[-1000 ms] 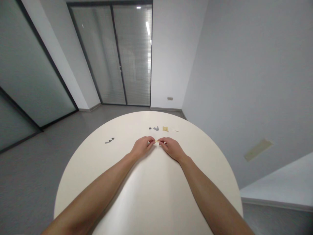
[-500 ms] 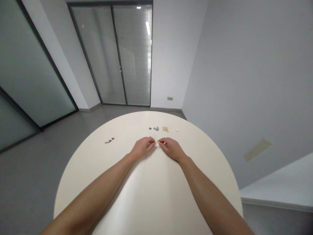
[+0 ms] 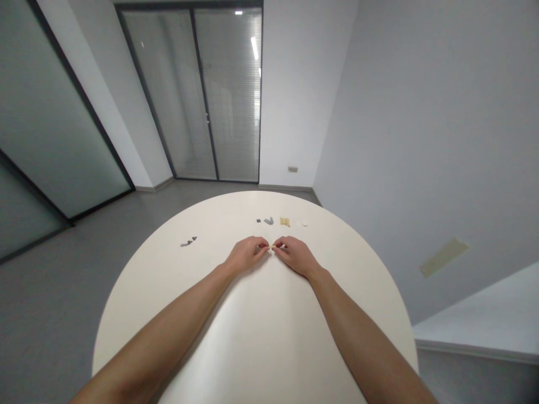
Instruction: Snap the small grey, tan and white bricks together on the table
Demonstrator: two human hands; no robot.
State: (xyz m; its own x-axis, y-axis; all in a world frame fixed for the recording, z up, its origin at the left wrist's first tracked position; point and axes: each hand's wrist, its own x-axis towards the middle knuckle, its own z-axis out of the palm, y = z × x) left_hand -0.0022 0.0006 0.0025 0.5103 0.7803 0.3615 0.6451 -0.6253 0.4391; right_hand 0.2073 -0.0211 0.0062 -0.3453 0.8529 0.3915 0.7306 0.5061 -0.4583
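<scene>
Between my fingertips is a small pale yellow piece [image 3: 271, 247], too small for its kind to be made out. My left hand [image 3: 248, 252] pinches it from the left, thumb and forefinger closed. From the other side my right hand [image 3: 295, 254] grips it the same way, the two sets of fingertips almost meeting. Most of the piece is covered by the fingers. Just beyond the hands lie a tan, squarish group of pieces [image 3: 285, 222], some grey pieces [image 3: 269, 221], a small dark piece [image 3: 258, 220] and faint white pieces [image 3: 303, 224].
The round white table [image 3: 252, 348] carries everything. Several small dark grey pieces [image 3: 189, 242] lie apart on its left side. Behind the table are glass doors [image 3: 227, 101] with blinds, and a wall [image 3: 421, 140] rises on the right.
My left fingertips have moved slightly to the right, toward my right hand, and less of the yellow piece shows between them. The pieces on the table have not moved.
</scene>
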